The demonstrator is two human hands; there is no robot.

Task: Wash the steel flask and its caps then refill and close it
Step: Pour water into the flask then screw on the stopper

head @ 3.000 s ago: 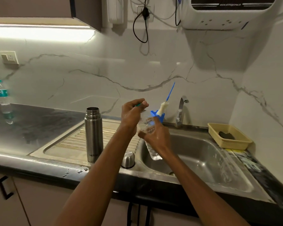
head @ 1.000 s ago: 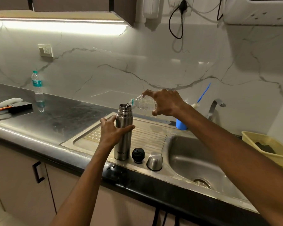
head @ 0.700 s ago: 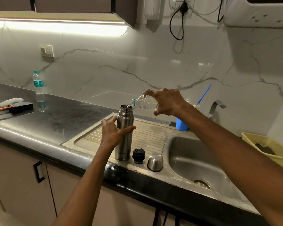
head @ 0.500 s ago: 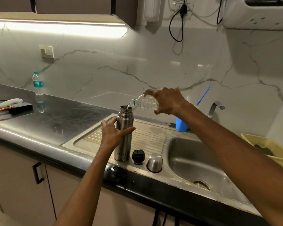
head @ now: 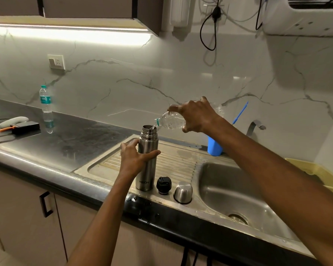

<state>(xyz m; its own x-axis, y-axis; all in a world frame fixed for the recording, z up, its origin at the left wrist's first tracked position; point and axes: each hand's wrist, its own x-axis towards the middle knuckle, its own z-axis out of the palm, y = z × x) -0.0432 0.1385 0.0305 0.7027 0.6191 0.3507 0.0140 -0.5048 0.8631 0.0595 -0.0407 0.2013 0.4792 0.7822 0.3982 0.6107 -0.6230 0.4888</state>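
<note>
The steel flask [head: 146,169] stands upright and uncapped on the sink's ribbed drainboard [head: 179,160]. My left hand [head: 135,160] grips its body around the middle. My right hand [head: 197,117] holds a clear plastic bottle [head: 170,121] tipped sideways, its mouth at the flask's open neck. Beside the flask's base sit the black inner cap [head: 163,185] and the steel outer cap [head: 183,192], the latter mouth down.
The sink basin [head: 238,200] lies to the right, with a tap [head: 255,126] behind it. A blue cup [head: 214,147] holds a brush. A yellow tray [head: 315,175] sits far right. On the dark counter stand another water bottle [head: 45,99] and a black box with cables [head: 25,125].
Three seconds ago both hands held the plastic bottle over the basin. Since then the left hand took the flask and the right tipped the bottle over its neck; little has moved in the last second.
</note>
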